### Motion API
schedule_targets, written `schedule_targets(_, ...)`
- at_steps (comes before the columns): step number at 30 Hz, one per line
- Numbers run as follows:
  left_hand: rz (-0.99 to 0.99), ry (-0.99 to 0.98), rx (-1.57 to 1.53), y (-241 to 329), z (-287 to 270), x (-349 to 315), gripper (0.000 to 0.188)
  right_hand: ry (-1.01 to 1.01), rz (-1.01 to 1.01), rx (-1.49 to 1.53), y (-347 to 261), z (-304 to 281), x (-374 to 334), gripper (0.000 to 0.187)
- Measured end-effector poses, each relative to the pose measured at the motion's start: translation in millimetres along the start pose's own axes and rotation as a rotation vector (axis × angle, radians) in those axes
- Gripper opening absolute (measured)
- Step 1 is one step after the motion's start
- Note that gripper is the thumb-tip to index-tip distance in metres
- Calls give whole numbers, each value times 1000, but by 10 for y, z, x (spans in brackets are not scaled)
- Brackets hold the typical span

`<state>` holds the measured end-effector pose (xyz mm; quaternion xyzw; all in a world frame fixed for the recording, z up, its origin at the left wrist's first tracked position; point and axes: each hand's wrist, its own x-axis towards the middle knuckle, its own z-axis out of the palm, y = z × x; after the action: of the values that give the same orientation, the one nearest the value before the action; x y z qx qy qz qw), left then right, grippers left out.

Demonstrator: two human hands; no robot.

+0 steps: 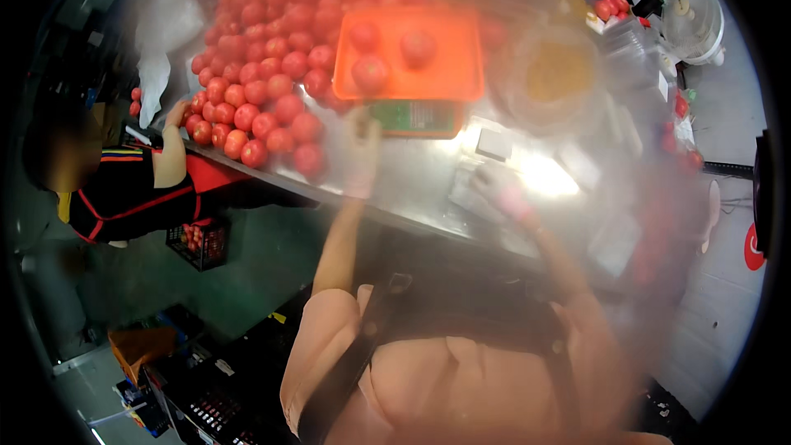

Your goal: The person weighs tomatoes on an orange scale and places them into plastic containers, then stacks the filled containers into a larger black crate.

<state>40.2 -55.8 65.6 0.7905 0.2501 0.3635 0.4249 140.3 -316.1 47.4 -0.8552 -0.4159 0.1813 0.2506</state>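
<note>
In the head view, a haze blurs much of the metal table and both my hands. My left forearm runs nearly straight out from my short sleeve, across the table's near edge, with my left hand pointing toward the far edge. Its fingertips are near the close left corner of the orange tray; they are too smeared for me to tell whether they are wide, narrow or holding something. My right forearm slants inward over the near edge, and my right hand is low over the table, beside a pale, flat item. I can't tell its grip either.

The tray sits on a device with a green panel, well in from the near edge, and three tomatoes lie in it. A heap of red tomatoes spreads from the table's left edge toward the far edge. At that left edge another person's hand is beside the heap. A clear round container stands to the tray's right.
</note>
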Motion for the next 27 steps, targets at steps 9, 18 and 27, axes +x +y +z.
schedule_targets(9, 224, -209, 372, -290, 294, 864, 75, 422, -234, -223, -554, -468, 1926, 57)
schedule_targets(18, -168, -120, -253, -583, 328, 930, 63, 327, 12, 615, -464, -410, 2260, 52)
schedule_targets(27, -891, -354, -1276, 77, 205, 589, 65, -201, 262, 1651, -220, -656, 1473, 56)
